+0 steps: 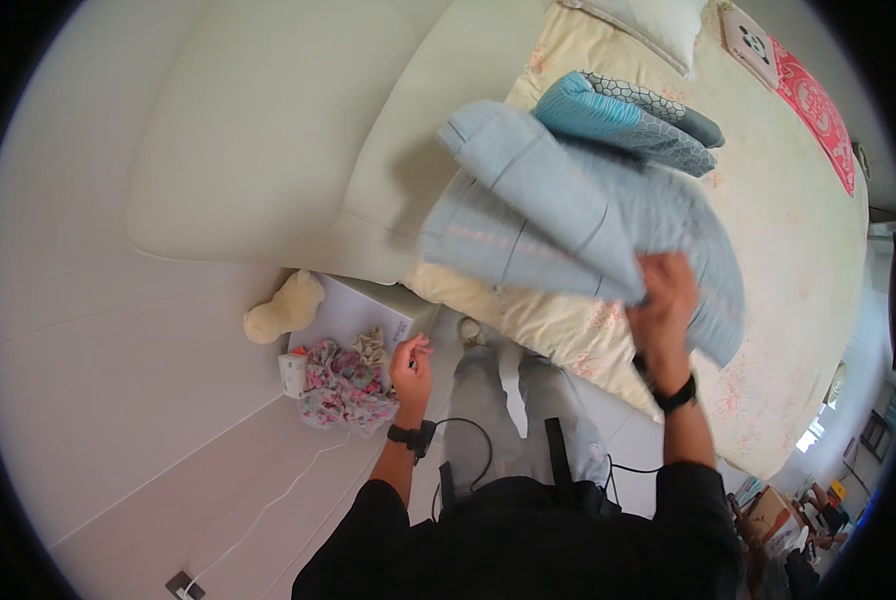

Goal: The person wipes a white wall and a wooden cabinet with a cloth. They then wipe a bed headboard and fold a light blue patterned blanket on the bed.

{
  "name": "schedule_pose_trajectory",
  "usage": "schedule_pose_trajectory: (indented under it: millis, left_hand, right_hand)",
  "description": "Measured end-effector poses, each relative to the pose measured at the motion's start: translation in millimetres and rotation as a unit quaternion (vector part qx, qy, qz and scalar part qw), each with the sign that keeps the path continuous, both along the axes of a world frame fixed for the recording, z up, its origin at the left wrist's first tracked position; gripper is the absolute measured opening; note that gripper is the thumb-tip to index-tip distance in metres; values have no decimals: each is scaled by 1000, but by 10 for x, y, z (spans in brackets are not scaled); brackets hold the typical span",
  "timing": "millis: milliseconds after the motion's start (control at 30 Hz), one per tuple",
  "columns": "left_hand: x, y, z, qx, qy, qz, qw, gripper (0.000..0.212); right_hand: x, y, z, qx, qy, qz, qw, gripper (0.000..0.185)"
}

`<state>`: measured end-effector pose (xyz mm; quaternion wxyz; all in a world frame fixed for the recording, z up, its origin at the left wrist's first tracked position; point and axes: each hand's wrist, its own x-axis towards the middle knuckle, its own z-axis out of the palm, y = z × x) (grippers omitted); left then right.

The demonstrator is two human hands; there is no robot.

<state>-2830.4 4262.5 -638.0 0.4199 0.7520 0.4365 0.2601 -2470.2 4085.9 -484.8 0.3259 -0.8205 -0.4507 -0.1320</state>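
A light blue-grey cloth (493, 232) with dark lines, perhaps a blanket or sheet, lies partly folded on the bed (778, 300). My right hand (665, 300), blurred, grips its near edge, where a folded-over layer (545, 180) stands raised above the rest. The fingertips are hidden in the fabric. My left hand (412, 367) holds nothing; it hangs off the bed's near side with fingers loosely curled and apart, near the bedside table. Just beyond the blue-grey cloth, a folded teal and grey patterned quilt (628, 124) rests on the bed.
A pale padded headboard (388, 150) rises on the left. The bedside table (358, 304) carries a plush toy (286, 307), a tissue box (292, 375) and floral fabric (343, 386). Farther away are a white pillow (658, 30), a panda-print item (752, 45) and red cloth (815, 112).
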Motion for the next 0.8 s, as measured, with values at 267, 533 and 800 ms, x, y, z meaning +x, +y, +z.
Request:
schedule_pose_trajectory:
  millis: [267, 533, 800]
  left_hand:
    - [-32, 414, -178, -119, 22, 90, 989, 28]
    - [1730, 814, -394, -17, 104, -240, 965, 50]
    - [4189, 1386, -1310, -83, 67, -262, 959, 66]
  right_hand:
    - [-1589, -1088, -1970, -246, 237, 93, 935, 23]
    - [-1950, -771, -2809, -303, 444, -36, 843, 15]
    - [-1706, -979, -2863, -289, 486, -155, 810, 16]
